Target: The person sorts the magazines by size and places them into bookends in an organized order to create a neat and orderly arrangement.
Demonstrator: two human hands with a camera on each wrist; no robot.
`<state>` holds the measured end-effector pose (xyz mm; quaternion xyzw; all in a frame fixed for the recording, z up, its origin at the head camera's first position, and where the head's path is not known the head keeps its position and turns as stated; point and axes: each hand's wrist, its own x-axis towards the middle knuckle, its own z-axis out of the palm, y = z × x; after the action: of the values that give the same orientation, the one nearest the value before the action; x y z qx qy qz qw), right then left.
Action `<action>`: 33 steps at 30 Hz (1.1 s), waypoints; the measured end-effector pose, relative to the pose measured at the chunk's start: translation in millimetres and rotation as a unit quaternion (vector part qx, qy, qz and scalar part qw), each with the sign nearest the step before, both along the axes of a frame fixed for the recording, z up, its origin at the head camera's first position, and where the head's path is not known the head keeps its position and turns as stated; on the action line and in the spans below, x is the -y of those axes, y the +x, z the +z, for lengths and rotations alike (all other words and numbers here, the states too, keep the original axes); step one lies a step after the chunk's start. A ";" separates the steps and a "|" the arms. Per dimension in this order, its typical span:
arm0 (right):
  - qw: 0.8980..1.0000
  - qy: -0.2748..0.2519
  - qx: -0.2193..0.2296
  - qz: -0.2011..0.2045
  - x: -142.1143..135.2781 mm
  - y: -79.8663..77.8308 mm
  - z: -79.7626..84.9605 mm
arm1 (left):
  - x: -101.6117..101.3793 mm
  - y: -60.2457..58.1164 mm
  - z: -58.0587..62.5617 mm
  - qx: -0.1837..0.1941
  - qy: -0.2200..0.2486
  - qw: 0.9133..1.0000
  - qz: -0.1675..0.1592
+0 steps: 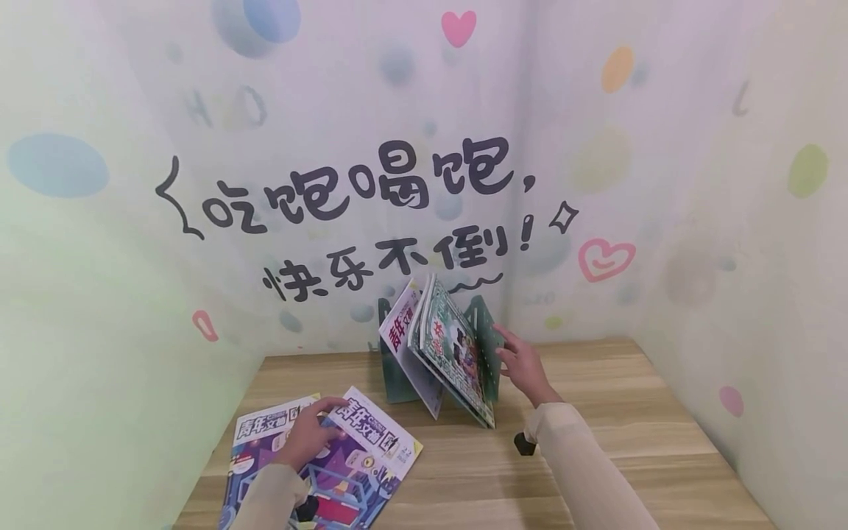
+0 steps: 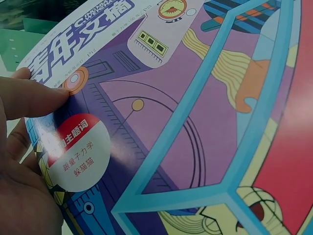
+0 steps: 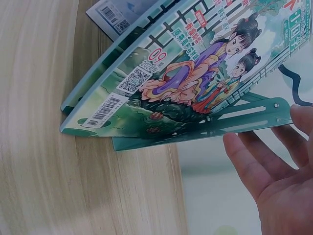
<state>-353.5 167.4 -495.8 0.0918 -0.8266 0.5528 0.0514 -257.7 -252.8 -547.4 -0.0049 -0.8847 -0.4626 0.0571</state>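
My left hand [image 1: 310,438] pinches the left edge of a purple magazine [image 1: 371,460] with white title lettering, thumb on its cover. That magazine lies at an angle over a second, matching magazine [image 1: 248,449] on the table. At the back, my right hand [image 1: 528,368] touches the outer side of a green metal bookend [image 1: 489,346], its fingers extended along the panel. Inside the bookend several magazines lean to the left, the front one a green illustrated magazine [image 3: 195,83] with a barcode. Left of it leans a white-covered magazine [image 1: 405,331] with red lettering.
The wooden table [image 1: 596,442] runs back to a wall [image 1: 397,88] with large black lettering and coloured spots. Side walls close in on the left and right. Black wrist cameras sit under both sleeves.
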 end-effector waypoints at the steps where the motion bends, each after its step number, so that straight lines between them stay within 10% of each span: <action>1: 1.000 0.000 0.001 0.000 -0.2 0.0 0.2 | -1.1 -0.4 1.0 -0.001 0.002 1.000 0.000; 33: 1.000 -0.004 0.009 -0.003 0.1 -1.8 -1.8 | -23.9 -0.8 32.1 0.011 0.095 0.995 0.006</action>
<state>-355.3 167.3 -497.5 0.0847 -0.8251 0.5567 0.0462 -258.4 -228.9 -515.3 0.0107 -0.8375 -0.5439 0.0508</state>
